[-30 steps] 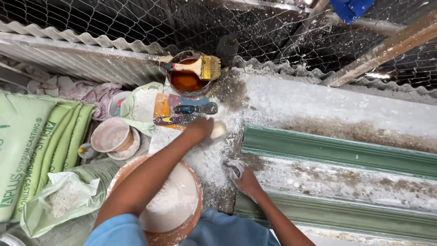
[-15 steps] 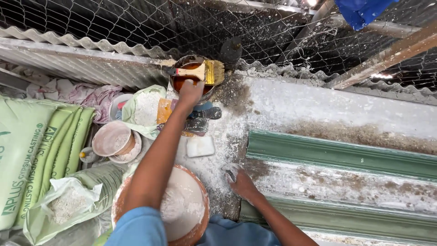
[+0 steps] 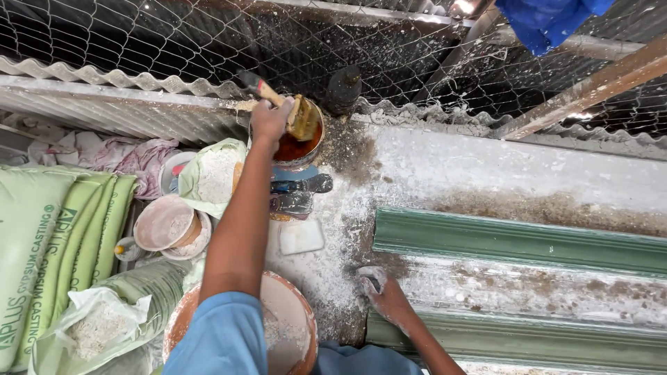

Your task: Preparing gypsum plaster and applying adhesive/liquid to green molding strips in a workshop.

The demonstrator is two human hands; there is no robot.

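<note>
We see the left hand (image 3: 269, 119) stretched toward twelve o'clock, its fingers clamped on the handle of a paintbrush (image 3: 288, 107), whose bristles hang over a small tin (image 3: 300, 146) of reddish-brown liquid at the foot of the wire mesh fence (image 3: 174, 42). At six o'clock from the tin lie two putty knives (image 3: 299, 194) and, below them, a white rectangular block (image 3: 301, 236). The right hand (image 3: 386, 297), dusted white, presses on the plaster-caked work surface (image 3: 486, 167) at about five o'clock from the brush, beside a green moulding form (image 3: 521, 243); we cannot tell how its fingers are set. Under the left forearm, at seven o'clock, sits an orange basin (image 3: 295, 333) of white plaster. Pale green plaster sacks (image 3: 48, 236) fill the nine o'clock side, with a small round bowl (image 3: 163, 223) near them.
</note>
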